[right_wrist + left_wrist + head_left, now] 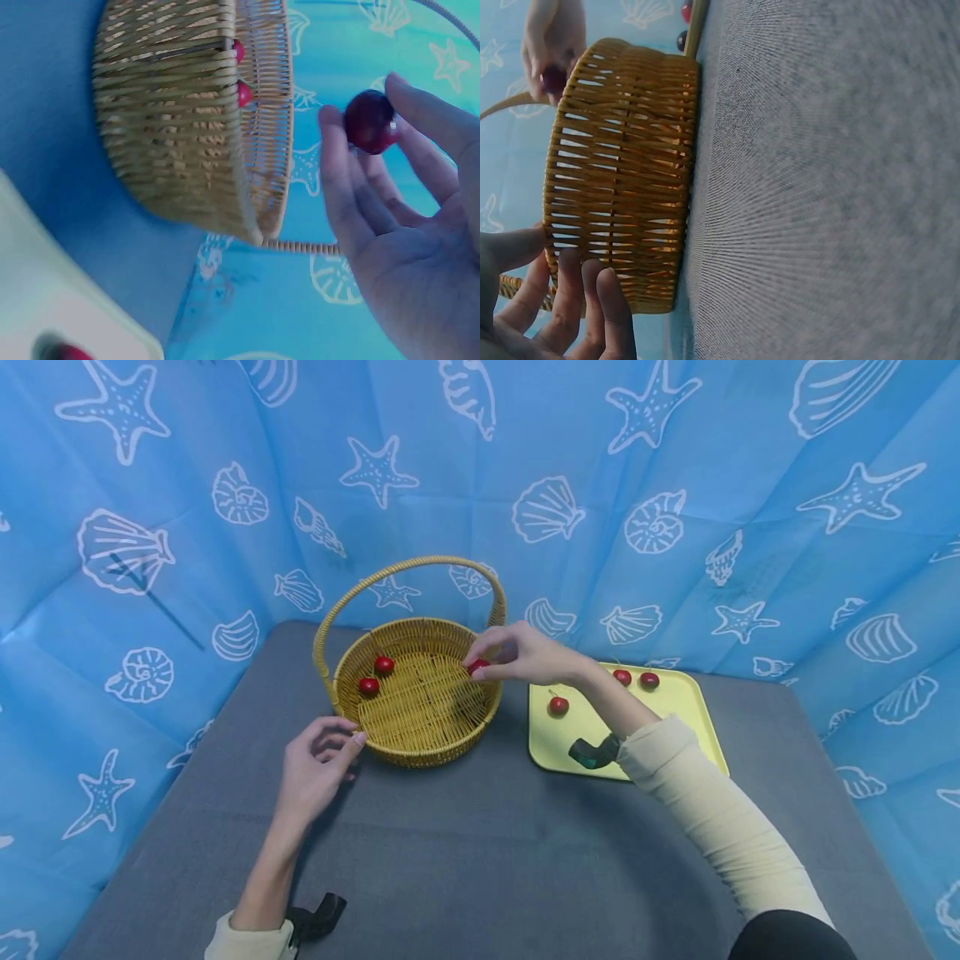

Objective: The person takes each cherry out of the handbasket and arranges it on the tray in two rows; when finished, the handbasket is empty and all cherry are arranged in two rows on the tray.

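A round woven basket (420,753) with a tall arched handle stands on the grey table, two red cherries (384,666) lying inside at its left. With thumb and fingers, my left hand (318,768) holds the basket's front-left rim; the left wrist view shows the curled fingers (570,285) against the weave. Over the right side of the basket, my right hand (528,656) pinches another cherry (370,122) between thumb and fingertips. That cherry is above the rim. Right of the basket lies a yellow tray (697,727) with several cherries (558,705), partly covered by the right forearm.
A blue curtain (465,468) with white shells and starfish hangs behind and beside the table (465,860). The basket's handle (420,562) arches over its back side. Black camera mounts (318,918) stick out from both wrists.
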A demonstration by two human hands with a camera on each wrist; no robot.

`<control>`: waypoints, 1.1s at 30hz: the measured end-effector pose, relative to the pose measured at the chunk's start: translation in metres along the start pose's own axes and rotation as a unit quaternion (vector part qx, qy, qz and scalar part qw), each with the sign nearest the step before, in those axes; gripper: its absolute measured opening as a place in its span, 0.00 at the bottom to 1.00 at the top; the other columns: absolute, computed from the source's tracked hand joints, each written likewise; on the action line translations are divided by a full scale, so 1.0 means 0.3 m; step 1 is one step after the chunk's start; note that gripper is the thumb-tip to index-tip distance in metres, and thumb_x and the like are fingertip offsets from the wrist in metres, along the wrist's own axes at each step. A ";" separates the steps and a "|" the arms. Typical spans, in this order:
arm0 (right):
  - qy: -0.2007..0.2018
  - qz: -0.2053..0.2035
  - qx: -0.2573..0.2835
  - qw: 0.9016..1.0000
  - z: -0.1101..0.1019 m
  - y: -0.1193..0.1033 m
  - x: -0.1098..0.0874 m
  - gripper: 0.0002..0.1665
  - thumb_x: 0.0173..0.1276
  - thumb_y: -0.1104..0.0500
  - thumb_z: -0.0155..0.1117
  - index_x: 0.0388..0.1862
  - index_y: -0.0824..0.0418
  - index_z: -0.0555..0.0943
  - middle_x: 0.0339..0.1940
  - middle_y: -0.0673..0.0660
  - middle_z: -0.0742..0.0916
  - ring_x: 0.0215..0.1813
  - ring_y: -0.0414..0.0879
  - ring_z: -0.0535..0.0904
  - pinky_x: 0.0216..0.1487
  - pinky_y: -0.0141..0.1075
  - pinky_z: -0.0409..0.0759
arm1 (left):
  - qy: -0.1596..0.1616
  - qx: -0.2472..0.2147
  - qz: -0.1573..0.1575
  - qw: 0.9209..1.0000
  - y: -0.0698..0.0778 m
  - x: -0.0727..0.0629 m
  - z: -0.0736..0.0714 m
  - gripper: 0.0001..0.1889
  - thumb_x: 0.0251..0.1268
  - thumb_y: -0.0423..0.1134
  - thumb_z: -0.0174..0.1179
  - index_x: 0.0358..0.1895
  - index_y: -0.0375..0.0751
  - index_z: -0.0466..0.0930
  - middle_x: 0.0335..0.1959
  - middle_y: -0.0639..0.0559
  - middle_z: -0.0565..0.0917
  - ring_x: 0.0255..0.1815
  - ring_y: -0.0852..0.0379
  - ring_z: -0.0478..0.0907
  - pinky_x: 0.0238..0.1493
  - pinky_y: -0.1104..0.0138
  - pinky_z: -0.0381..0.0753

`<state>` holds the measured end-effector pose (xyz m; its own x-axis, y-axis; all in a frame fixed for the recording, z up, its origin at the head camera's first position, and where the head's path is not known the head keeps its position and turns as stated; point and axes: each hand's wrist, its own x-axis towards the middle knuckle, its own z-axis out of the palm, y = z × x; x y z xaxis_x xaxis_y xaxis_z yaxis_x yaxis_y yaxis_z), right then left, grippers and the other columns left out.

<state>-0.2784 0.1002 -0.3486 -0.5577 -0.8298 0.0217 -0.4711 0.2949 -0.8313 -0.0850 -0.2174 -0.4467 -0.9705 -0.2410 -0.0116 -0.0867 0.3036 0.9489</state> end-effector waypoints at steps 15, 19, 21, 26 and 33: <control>0.067 0.066 0.031 0.995 -0.069 0.068 -0.276 0.22 0.69 0.68 0.77 0.61 0.68 0.84 0.62 0.66 0.87 0.56 0.57 0.93 0.60 0.36 0.92 | 0.007 -0.005 -0.008 1.000 0.002 0.001 0.002 0.17 0.77 0.46 0.70 0.59 0.41 0.81 0.45 0.40 0.89 0.33 0.55 0.88 0.35 0.62 0.94; 0.084 0.075 0.035 0.993 -0.091 0.123 -0.337 0.22 0.70 0.69 0.76 0.61 0.71 0.84 0.62 0.68 0.86 0.56 0.54 0.93 0.59 0.33 0.92 | 0.007 0.000 -0.011 1.000 0.003 0.001 0.002 0.17 0.77 0.47 0.70 0.59 0.42 0.81 0.44 0.44 0.89 0.34 0.54 0.89 0.35 0.62 0.94; 0.092 0.082 0.029 0.992 -0.100 0.153 -0.364 0.22 0.69 0.69 0.77 0.61 0.71 0.84 0.62 0.68 0.86 0.54 0.48 0.93 0.58 0.32 0.92 | 0.006 0.001 -0.013 1.000 0.003 0.000 0.002 0.17 0.77 0.47 0.69 0.59 0.42 0.81 0.43 0.45 0.89 0.34 0.53 0.89 0.36 0.62 0.94; 0.109 0.122 0.004 0.987 -0.114 0.230 -0.421 0.24 0.69 0.67 0.78 0.62 0.70 0.86 0.62 0.68 0.89 0.52 0.41 0.92 0.52 0.29 0.91 | 0.005 0.001 -0.016 1.000 0.006 0.000 0.001 0.18 0.78 0.47 0.69 0.60 0.42 0.81 0.44 0.44 0.89 0.35 0.53 0.89 0.36 0.63 0.93; 0.120 0.178 -0.043 0.976 -0.097 0.334 -0.478 0.24 0.70 0.65 0.77 0.64 0.68 0.86 0.66 0.68 0.89 0.58 0.59 0.92 0.46 0.28 0.87 | 0.002 0.000 -0.016 1.000 0.006 0.001 0.000 0.18 0.78 0.47 0.69 0.60 0.42 0.81 0.44 0.44 0.89 0.36 0.54 0.89 0.36 0.63 0.94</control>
<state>-0.2655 0.2624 -0.4188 -0.8353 -0.5360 -0.1223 -0.2682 0.5916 -0.7603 -0.0855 -0.2169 -0.4449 -0.9662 -0.2546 -0.0415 -0.1185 0.2952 0.9481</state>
